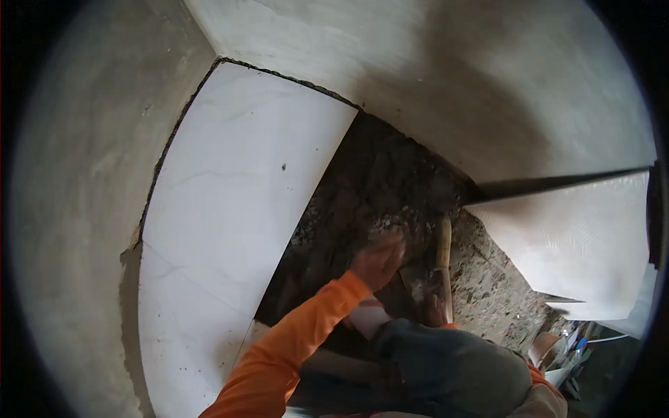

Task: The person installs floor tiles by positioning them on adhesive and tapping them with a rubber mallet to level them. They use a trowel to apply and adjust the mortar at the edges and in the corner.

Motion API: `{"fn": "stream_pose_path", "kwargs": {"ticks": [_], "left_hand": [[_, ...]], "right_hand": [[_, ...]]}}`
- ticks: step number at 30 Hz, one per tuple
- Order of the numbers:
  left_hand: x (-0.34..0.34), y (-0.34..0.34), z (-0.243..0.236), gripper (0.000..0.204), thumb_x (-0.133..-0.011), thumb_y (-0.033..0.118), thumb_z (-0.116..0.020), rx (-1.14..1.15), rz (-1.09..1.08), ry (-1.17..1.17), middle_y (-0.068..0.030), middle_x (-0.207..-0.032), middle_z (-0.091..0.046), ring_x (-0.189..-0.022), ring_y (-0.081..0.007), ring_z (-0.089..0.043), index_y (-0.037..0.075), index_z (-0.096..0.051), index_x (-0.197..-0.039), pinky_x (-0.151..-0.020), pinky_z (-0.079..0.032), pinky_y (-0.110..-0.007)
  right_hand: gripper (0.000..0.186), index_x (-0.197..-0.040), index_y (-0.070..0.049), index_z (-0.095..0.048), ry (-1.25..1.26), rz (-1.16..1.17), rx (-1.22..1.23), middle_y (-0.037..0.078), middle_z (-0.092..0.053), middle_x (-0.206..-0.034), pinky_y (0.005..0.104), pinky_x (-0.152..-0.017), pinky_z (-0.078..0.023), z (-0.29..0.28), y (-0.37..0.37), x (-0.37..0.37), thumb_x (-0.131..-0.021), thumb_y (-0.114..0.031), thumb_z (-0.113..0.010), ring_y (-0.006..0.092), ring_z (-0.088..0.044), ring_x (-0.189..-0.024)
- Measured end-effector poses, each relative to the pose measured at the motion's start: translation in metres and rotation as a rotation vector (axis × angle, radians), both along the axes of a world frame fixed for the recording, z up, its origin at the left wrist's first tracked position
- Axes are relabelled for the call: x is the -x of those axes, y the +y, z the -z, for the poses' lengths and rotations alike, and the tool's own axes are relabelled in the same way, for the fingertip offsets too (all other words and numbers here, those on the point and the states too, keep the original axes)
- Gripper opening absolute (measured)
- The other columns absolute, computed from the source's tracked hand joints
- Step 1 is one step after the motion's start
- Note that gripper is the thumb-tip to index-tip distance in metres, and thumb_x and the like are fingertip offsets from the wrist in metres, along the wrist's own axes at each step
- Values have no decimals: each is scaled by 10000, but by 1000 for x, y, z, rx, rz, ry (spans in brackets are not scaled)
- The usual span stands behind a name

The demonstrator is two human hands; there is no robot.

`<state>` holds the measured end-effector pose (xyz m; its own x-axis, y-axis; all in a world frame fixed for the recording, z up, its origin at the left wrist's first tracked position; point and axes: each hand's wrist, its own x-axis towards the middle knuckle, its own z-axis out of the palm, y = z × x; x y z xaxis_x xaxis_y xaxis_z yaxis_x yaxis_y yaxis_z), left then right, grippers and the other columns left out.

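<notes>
Over the dark, crumbly bed of mortar or soil (373, 164), my left hand (380, 260) reaches out in an orange sleeve. Motion smears its fingers, so their grip does not show. Small pale crumbs lie just beyond the fingertips. My right hand (437, 311) is low beside my bent knee, which hides most of it. Next to it lies a wooden handle (444, 244), pointing away from me; whether my fingers are round it, I cannot tell. Large white marbled floor tiles (230, 153) lie flat to the left of the bed, with dark specks on top.
Plastered walls (77, 181) meet in a corner at the far left, with a dark gap along the tiles. White tiles or boards (578, 237) stand at the right. Rough sandy ground (488, 285) and scattered odds and ends (568, 355) lie beside me. My knee (453, 366) fills the lower middle.
</notes>
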<state>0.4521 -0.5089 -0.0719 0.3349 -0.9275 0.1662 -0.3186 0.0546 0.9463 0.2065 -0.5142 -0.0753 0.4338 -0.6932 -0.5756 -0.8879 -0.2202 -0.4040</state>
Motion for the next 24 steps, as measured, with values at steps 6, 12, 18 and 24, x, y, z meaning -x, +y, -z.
{"fn": "stream_pose_path", "kwargs": {"ticks": [6,12,18,24], "left_hand": [[-12,191,-32,83,-804,77,-605,-240,233,-357,-118,-938,-646,-848,-310,-628,62,-627,-883,-715,-531,-371],[4,331,-136,276,-871,279,-571,-985,277,-745,-189,-1036,-616,-994,-395,-576,51,-610,-1022,-915,-436,-454],[38,297,-163,650,-866,312,-628,-553,149,286,-249,-1364,-406,-1295,-371,-376,-19,-361,-1359,-1069,-307,-438],[-148,130,1,642,-898,313,-575,-393,-505,-622,-199,-1424,-360,-1338,-343,-308,22,-311,-1406,-1087,-281,-392]], "right_hand": [[399,-1129,-27,-517,-161,-133,528,256,-535,-1057,489,-752,-461,-52,-53,-9,-824,-262,-621,432,-550,-930],[364,-1121,-36,-523,-345,-75,730,231,-489,-1131,496,-881,-407,-37,-107,-70,-841,-260,-582,418,-487,-1042],[557,-1261,-44,-446,-139,225,463,236,-497,-1196,457,-962,-395,-7,-146,-39,-820,-342,-609,414,-477,-1122],[586,-1229,-35,-473,109,137,312,247,-575,-1138,447,-902,-444,-61,-177,-56,-745,-299,-672,392,-562,-1045]]}}
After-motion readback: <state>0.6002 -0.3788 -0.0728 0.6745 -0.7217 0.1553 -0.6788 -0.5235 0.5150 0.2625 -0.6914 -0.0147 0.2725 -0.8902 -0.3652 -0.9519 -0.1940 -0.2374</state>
